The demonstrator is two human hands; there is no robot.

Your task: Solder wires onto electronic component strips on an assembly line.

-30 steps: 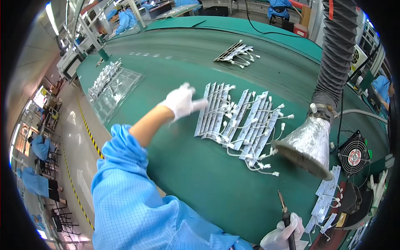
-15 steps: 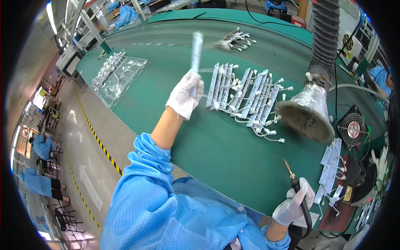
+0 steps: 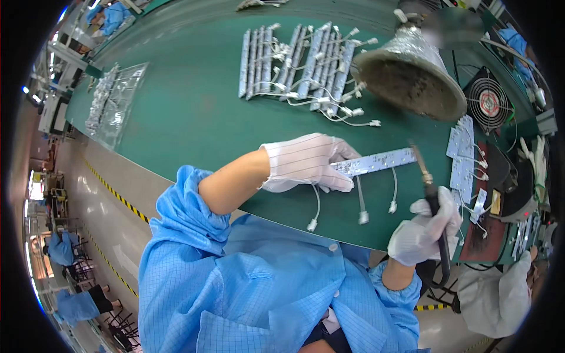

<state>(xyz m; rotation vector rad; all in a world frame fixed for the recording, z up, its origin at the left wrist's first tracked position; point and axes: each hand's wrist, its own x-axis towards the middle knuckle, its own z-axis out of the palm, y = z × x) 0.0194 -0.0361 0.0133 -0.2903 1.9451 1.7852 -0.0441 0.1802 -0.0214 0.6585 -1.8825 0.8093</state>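
My gloved left hand [image 3: 312,162] grips one end of an LED strip board [image 3: 382,161], a narrow white bar held roughly level above the green bench. Three short white leads with plugs dangle from its lower edge. In my gloved right hand [image 3: 428,230] is a soldering iron [image 3: 431,194], its handle wrapped by the fingers and its cable hanging below. The iron's tip points up, close by the board's far right end; whether they touch I cannot tell. Beyond my hands lies a row of similar strip boards [image 3: 306,62] with white wires and connectors.
A foil-wrapped fume extraction hood [image 3: 415,76] hangs over the right of the green bench [image 3: 182,112]. Beside it stand a small fan [image 3: 489,102] and more LED boards [image 3: 462,156]. A clear bag [image 3: 120,106] with parts lies at left. A co-worker's sleeve [image 3: 494,294] shows at lower right.
My left hand has brought the strip board down from over the far bench toward the iron, turning it from upright to level. My right hand has risen slightly. The view has shifted.
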